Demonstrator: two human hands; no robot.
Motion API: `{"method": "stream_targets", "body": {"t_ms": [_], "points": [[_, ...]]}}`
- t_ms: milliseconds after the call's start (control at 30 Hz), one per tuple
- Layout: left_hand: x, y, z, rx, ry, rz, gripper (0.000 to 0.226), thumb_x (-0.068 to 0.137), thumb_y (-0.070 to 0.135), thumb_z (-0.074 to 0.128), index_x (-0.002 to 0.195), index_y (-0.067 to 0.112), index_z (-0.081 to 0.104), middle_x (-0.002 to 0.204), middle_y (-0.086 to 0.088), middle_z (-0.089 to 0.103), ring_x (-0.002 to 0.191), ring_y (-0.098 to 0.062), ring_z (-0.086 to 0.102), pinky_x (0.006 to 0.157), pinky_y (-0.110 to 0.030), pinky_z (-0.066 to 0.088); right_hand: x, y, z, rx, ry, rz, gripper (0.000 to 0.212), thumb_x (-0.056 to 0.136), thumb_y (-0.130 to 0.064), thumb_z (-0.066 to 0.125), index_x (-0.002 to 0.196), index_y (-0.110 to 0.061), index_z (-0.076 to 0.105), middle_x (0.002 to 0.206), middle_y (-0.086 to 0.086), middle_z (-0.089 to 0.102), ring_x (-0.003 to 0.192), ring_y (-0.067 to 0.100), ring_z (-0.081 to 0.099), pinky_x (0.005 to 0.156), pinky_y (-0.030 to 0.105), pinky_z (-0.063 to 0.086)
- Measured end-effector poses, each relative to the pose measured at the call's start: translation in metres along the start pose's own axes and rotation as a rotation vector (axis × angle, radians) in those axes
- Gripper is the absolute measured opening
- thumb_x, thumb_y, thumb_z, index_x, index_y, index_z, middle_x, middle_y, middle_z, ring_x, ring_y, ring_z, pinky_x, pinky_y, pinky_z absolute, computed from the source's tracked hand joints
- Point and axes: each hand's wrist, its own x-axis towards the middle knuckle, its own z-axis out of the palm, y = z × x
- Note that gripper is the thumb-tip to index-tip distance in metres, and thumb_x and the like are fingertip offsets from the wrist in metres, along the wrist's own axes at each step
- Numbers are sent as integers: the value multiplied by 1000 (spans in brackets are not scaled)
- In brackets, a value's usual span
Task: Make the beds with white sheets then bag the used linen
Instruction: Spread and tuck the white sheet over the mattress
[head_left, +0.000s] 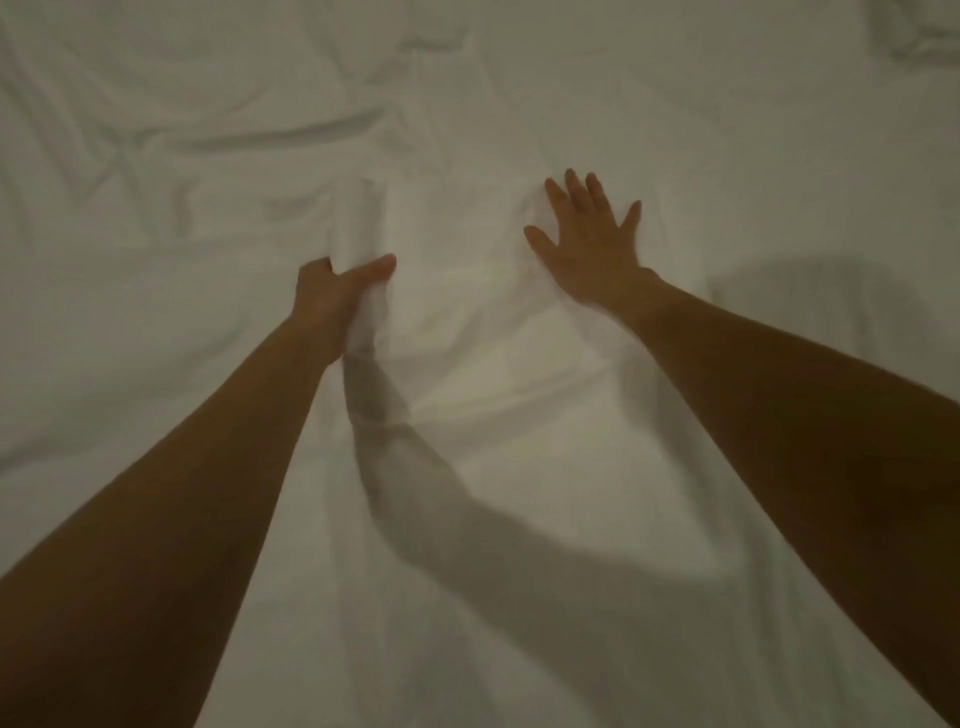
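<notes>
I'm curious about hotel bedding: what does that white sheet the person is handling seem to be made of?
The white sheet looks like thin woven cloth, perhaps cotton or a blend, with a matte finish. It creases softly, bunches into a ridge where the left hand grips it, and lies flat under the open right hand. The dim, blurred picture leaves the exact fibre open.

I see two bare forearms, no sleeves in view. One comes in from 7 o'clock, the other from 4 o'clock. The left hand (332, 296) and right hand (589, 244) wear no gloves, rings or watch.
</notes>
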Motion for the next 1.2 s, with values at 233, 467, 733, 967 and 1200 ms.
{"method": "stream_targets", "body": {"t_ms": [233, 467, 733, 967, 1200], "points": [[6, -30, -13, -56, 179, -3, 29, 84, 25, 74, 104, 6, 66, 80, -1, 66, 74, -18, 63, 64, -24, 51, 21, 26, 2, 185, 118, 40, 69, 95, -53, 44, 151, -17, 24, 159, 6, 18, 147, 23, 15, 116, 50, 10], [-33, -50, -28, -27, 47, -143, 27, 76, 29, 80, 96, 16, 68, 96, -1, 72, 88, -16, 70, 80, -31, 55, -30, 76, 11, 705, 448, 377, 56, 74, -48, 77, 106, -5, 60, 99, 5, 58, 91, 21, 57, 84, 22, 42], [-112, -102, -12, 100, 176, -229, 58, 78, 34, 78, 124, 3, 61, 107, -5, 63, 101, -25, 60, 88, -34, 46, -127, 92, 14, 1044, -158, 468, 20, 77, -32, 78, 83, -13, 72, 70, -4, 67, 63, 11, 59, 61, 24, 49], [-169, -125, -1, 347, 338, 158, 70, 87, 23, 71, 146, 11, 35, 148, -14, 40, 135, -30, 40, 113, -45, 32, -207, 89, 47, 1026, -268, 544, 56, 76, -31, 80, 121, -1, 62, 112, 12, 68, 102, 25, 65, 84, 30, 49], [-208, -144, 22, 677, 70, 123, 69, 97, 39, 50, 154, 17, 18, 163, -8, -2, 148, -31, 15, 117, -37, 18, -217, 92, 34, 902, -151, 408, 49, 81, -25, 77, 113, 8, 63, 109, 22, 67, 101, 33, 65, 83, 33, 49]]}}
